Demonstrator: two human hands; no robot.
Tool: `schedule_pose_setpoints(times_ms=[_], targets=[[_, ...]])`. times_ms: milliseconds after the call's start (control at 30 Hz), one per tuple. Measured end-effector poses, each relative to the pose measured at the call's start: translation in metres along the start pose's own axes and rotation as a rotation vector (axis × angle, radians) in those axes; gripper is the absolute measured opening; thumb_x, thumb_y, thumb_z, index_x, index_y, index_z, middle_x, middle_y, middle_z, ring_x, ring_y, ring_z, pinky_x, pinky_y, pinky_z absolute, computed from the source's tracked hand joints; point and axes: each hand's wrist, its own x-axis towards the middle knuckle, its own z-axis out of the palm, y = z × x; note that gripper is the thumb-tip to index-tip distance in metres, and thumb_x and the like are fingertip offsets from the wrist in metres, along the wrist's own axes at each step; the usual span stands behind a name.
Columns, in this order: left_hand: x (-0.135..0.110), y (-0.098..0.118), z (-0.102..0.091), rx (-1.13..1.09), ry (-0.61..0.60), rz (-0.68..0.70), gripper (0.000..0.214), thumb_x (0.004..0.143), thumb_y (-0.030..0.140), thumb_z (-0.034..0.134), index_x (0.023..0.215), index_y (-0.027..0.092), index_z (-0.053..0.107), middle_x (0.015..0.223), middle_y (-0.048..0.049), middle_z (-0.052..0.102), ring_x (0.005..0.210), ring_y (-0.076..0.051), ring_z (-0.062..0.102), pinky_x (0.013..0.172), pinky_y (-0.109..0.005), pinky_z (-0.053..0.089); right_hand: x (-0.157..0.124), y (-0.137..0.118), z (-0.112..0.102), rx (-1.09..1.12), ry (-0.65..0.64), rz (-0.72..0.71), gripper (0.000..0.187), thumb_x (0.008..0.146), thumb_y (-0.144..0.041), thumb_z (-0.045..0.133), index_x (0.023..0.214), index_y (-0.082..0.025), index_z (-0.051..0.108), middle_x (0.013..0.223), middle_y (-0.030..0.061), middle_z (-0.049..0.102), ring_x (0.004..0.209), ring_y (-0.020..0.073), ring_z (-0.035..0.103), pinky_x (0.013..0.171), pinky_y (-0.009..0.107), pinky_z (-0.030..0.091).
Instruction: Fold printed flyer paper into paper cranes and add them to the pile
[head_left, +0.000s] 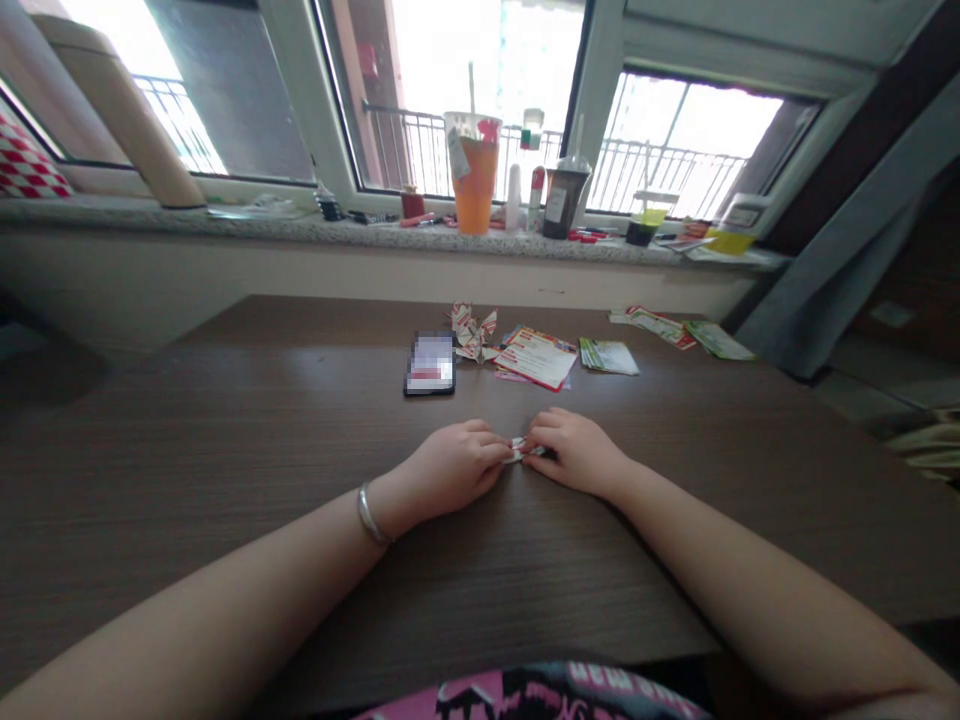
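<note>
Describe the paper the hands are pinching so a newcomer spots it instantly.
On the brown table below the windowsill, find the left hand and right hand. Pinched between them is a tiny white-and-red folded paper, smaller than the paper crane beyond.

Looks like someone's home: a wood-grain surface [225, 450] beneath a stone windowsill [360, 232] crowded with drink cups [474, 185], balcony railings [652, 175] outside, a curtain [832, 270] alongside.

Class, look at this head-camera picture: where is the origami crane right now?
In the head view, the origami crane sits toward the far edge of the table, just right of the phone and left of the red-edged leaflet.
</note>
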Motion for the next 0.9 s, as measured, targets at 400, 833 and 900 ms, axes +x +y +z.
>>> schedule_pose_setpoints(times_ms=[400, 833, 900], targets=[[-0.002, -0.005, 0.005, -0.071, 0.013, -0.007, 0.021, 0.093, 0.021, 0.05, 0.101, 0.018, 0.068, 0.101, -0.0059, 0.069, 0.093, -0.017, 0.062, 0.089, -0.031, 0.049, 0.001, -0.007, -0.004, -0.106, 0.002, -0.074, 0.017, 0.091, -0.031, 0.055, 0.094, -0.021, 0.068, 0.087, 0.0059, 0.065, 0.085, 0.0194, 0.055, 0.076, 0.031, 0.039], [0.001, 0.001, 0.0, -0.078, 0.015, -0.132, 0.013, 0.089, 0.02, 0.052, 0.097, 0.017, 0.061, 0.088, -0.0052, 0.067, 0.084, -0.017, 0.062, 0.077, -0.029, 0.049, 0.003, -0.013, -0.002, -0.091, 0.046, -0.026, 0.012, 0.085, -0.021, 0.056, 0.084, -0.02, 0.068, 0.082, 0.0053, 0.064, 0.08, 0.0186, 0.054, 0.072, 0.029, 0.04], [0.001, 0.0, 0.001, -0.08, 0.011, -0.134, 0.014, 0.089, 0.018, 0.052, 0.099, 0.017, 0.061, 0.088, -0.005, 0.067, 0.085, -0.018, 0.062, 0.077, -0.029, 0.049, 0.004, -0.012, 0.0, -0.047, 0.056, -0.009, 0.009, 0.083, -0.019, 0.056, 0.082, -0.019, 0.066, 0.083, 0.0053, 0.064, 0.082, 0.0187, 0.054, 0.074, 0.029, 0.041]])
